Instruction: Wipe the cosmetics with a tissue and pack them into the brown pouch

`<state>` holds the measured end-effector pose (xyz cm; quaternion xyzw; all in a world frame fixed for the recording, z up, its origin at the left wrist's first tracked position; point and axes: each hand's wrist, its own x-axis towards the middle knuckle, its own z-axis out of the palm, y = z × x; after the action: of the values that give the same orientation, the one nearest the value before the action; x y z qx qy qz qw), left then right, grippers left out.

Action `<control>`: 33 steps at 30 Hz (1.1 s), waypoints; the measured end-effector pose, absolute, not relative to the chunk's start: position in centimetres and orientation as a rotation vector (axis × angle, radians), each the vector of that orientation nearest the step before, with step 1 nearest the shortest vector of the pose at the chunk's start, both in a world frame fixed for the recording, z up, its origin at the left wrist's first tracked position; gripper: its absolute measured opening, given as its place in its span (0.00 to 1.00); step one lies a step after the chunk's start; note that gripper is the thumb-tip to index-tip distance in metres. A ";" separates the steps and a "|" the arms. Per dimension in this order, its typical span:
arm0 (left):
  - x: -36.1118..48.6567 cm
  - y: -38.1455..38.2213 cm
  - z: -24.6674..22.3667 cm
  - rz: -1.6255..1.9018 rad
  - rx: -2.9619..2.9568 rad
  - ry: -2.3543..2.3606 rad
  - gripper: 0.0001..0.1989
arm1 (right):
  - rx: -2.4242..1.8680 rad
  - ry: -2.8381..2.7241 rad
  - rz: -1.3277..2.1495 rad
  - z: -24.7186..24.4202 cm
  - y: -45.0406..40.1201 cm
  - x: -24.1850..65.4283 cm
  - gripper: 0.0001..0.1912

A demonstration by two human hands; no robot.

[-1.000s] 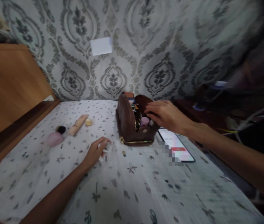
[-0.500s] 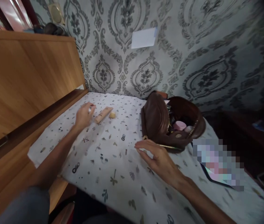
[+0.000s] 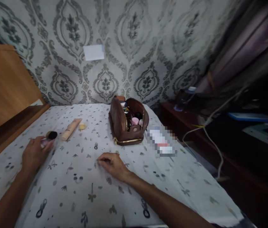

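My left hand is closed around a small pinkish bottle with a black and gold cap, low over the cloth on the left. To the right of it lie a beige squeeze tube and a small round yellowish piece. My right hand hovers over or rests on the cloth near the middle, thumb and fingers drawn together, nothing visible between them. Just beyond it stands a brown cosmetic bag, unzipped, with a pink-lidded jar and other items inside.
A patterned white cloth covers the table. Right of the bag lies a blurred-out phone-like device. A wooden panel borders the left. On the right are a clear bottle and a white cable.
The view has swung right and drawn back. In my left hand the bottle with its dark cap now shows; before, only a pale bit did. My right hand's fingers have come closer together.
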<state>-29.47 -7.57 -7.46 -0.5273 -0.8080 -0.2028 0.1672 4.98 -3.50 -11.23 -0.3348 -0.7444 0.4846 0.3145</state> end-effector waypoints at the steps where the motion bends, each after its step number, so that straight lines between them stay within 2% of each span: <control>1: -29.5 -7.5 -7.4 -0.622 -1.497 -2.279 0.23 | -0.873 -1.959 1.283 -11.3 -3.5 5.1 0.07; 5: -28.3 -7.6 -6.7 -0.753 -1.555 -2.286 0.21 | -0.849 -1.981 1.277 -11.0 -3.7 5.4 0.07; 9: -24.9 -7.7 -5.7 -0.857 -1.691 -2.511 0.22 | -0.874 -2.018 1.239 -10.9 -3.8 5.3 0.08; 14: -18.8 -6.9 -4.5 -1.000 -1.847 -2.633 0.20 | -0.855 -2.073 1.220 -10.7 -4.0 5.5 0.17; 19: -13.4 -5.4 -5.0 -1.201 -2.202 -2.300 0.24 | -0.863 -1.995 1.218 -10.9 -3.9 5.7 0.30; 27: -11.1 -5.5 -10.3 -1.378 -2.472 -1.843 0.25 | -0.836 -1.660 1.422 -13.1 -2.1 5.4 0.31; 31: -11.5 -6.1 -10.2 -1.349 -2.672 -1.659 0.24 | -0.869 -1.650 1.278 -13.6 -1.6 5.5 0.34; 33: -11.9 -6.2 -9.7 -1.289 -2.774 -1.551 0.25 | -0.901 -1.703 1.170 -13.5 -1.5 5.7 0.33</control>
<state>-11.88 -6.22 -9.68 -0.8005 -0.4475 -0.3719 -0.1435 5.75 -1.46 -13.53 -0.3609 -0.6825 0.4687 0.4293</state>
